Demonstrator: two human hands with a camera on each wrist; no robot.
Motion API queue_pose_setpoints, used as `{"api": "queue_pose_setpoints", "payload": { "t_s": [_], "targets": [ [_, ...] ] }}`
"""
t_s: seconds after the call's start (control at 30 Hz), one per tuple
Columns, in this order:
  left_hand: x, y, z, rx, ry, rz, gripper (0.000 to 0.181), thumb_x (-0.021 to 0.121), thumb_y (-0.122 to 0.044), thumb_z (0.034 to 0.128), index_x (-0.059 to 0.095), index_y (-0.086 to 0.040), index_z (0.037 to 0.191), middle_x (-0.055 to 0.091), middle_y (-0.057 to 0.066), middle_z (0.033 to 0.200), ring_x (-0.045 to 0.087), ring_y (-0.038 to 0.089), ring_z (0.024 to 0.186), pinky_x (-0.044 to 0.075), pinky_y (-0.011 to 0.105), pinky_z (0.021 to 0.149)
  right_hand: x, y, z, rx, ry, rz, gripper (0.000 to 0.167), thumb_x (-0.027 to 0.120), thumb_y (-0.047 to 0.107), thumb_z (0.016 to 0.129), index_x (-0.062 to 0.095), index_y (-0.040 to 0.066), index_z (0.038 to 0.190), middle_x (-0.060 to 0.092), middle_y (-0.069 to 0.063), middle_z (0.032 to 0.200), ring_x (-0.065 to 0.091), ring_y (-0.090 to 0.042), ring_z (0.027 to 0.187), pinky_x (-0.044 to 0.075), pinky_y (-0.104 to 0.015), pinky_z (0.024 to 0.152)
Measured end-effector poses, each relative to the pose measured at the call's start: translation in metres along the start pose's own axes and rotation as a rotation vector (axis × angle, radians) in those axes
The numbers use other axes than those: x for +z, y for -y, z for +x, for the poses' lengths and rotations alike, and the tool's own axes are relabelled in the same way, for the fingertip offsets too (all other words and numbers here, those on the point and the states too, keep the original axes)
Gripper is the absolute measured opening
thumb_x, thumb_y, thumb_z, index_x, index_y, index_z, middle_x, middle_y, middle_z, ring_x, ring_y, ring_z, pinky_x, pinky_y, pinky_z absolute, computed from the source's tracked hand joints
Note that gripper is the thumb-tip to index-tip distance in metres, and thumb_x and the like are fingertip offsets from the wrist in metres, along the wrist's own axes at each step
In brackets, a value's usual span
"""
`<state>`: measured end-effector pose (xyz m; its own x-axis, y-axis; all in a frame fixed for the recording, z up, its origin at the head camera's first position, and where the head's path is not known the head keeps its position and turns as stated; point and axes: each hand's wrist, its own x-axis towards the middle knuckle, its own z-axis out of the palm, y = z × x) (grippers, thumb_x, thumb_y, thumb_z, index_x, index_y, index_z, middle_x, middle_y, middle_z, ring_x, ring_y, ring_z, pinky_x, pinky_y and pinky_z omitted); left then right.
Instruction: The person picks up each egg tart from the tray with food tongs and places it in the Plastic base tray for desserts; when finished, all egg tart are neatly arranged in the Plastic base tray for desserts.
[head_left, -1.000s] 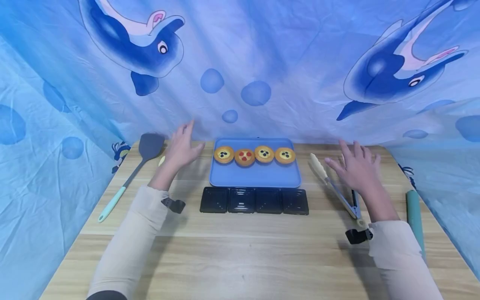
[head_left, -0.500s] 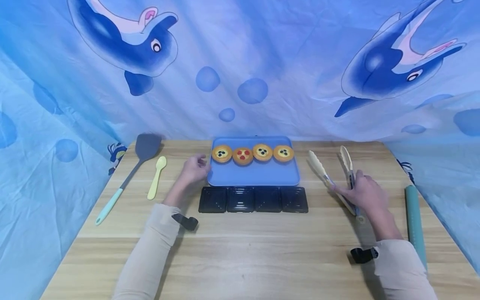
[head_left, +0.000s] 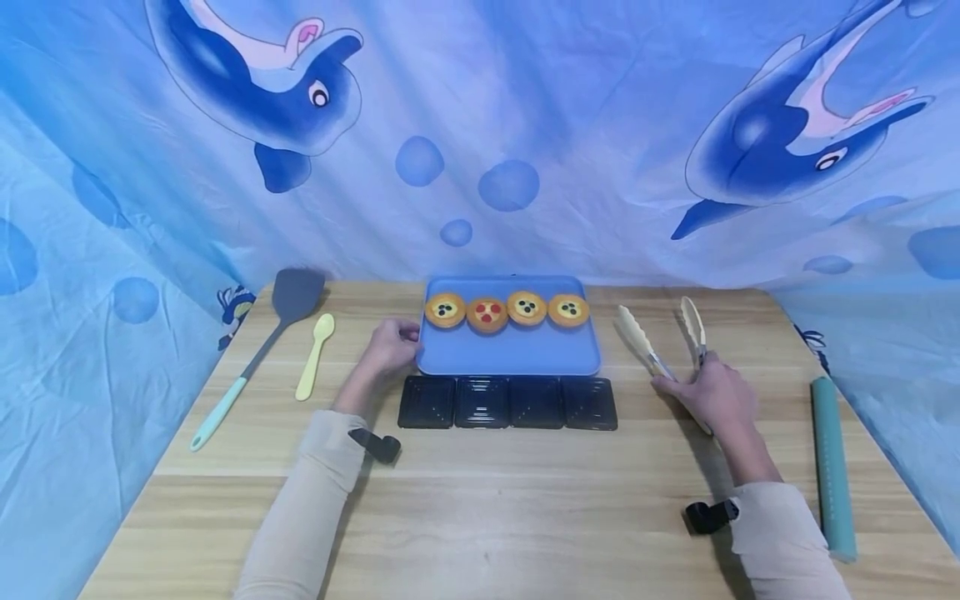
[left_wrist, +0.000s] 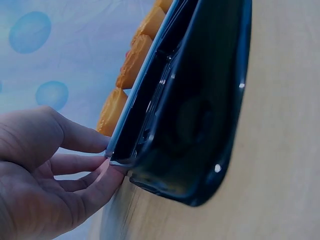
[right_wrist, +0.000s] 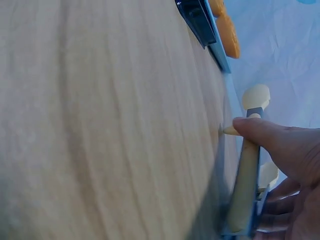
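Observation:
My left hand (head_left: 392, 346) pinches the left rim of a blue tray (head_left: 517, 357); in the left wrist view the thumb lies on top of the rim and the fingers are below it. Several egg tarts (head_left: 527, 308) sit in a row on the tray, one with red toppings and the others with dark ones. At the right, my right hand (head_left: 723, 396) grips a pair of tongs (right_wrist: 245, 185) by the arms, thumb on one side and fingers on the other. Their cream tips are spread apart and point away from me. The hand hides part of the tongs.
A black container (head_left: 483, 403) with several square compartments lies just in front of the tray. On the left are a spatula (head_left: 297, 293) and a yellow spoon (head_left: 313, 358). A green roll-shaped object (head_left: 831, 467) lies along the right. Printed cloth (head_left: 600, 100) hangs behind the table.
Both hands came down from above the table. My left hand moved right to the tray's edge and took hold of it; my right hand lowered onto the tongs and gripped them.

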<state>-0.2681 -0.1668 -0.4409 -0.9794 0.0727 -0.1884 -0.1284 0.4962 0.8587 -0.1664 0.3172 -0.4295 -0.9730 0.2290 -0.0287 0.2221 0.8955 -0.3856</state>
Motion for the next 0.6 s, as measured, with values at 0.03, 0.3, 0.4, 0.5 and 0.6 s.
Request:
{"api": "queue_pose_setpoints", "payload": {
  "t_s": [0.03,0.3,0.4,0.5,0.6],
  "targets": [
    [0.0,0.0,0.0,-0.001,0.003,-0.01,0.048,0.06,0.007,0.0839,0.054,0.01,0.132,0.059,0.022,0.111,0.06,0.032,0.1,0.058,0.033,0.072,0.001,-0.001,0.001,-0.001,-0.012,0.01,0.071,0.074,0.061,0.079,0.051,-0.003,0.097,0.057,-0.013,0.072,0.051,-0.025,0.056,0.038,-0.033,0.042],
    [0.0,0.0,0.0,0.015,0.0,0.026,0.046,0.059,0.005,0.0853,0.055,0.011,0.131,0.06,0.022,0.11,0.061,0.031,0.098,0.058,0.031,0.072,-0.005,-0.006,0.005,-0.083,-0.125,0.13,0.074,0.079,0.047,0.081,0.051,-0.015,0.11,0.06,-0.025,0.083,0.058,-0.037,0.069,0.05,-0.049,0.057],
    [0.0,0.0,0.001,0.02,-0.005,0.011,0.046,0.06,0.005,0.0844,0.055,0.012,0.129,0.06,0.021,0.108,0.062,0.03,0.095,0.059,0.031,0.071,-0.015,-0.003,0.005,-0.097,-0.149,0.139,0.069,0.078,0.048,0.082,0.053,-0.011,0.105,0.057,-0.022,0.082,0.054,-0.037,0.07,0.047,-0.046,0.058],
    [0.001,0.0,0.0,0.022,-0.003,0.005,0.046,0.06,0.006,0.0841,0.055,0.012,0.13,0.06,0.021,0.108,0.062,0.03,0.096,0.059,0.032,0.071,-0.025,0.0,0.005,-0.105,-0.153,0.141,0.065,0.077,0.051,0.082,0.053,-0.008,0.1,0.052,-0.016,0.076,0.049,-0.032,0.066,0.04,-0.038,0.054],
    [0.0,-0.001,-0.001,0.016,0.006,-0.001,0.048,0.06,0.006,0.0847,0.054,0.012,0.132,0.06,0.023,0.111,0.062,0.032,0.098,0.059,0.032,0.073,-0.034,0.004,0.005,-0.131,-0.147,0.134,0.073,0.077,0.053,0.081,0.055,-0.011,0.109,0.053,-0.015,0.075,0.048,-0.029,0.065,0.038,-0.034,0.053]
  ]
}}
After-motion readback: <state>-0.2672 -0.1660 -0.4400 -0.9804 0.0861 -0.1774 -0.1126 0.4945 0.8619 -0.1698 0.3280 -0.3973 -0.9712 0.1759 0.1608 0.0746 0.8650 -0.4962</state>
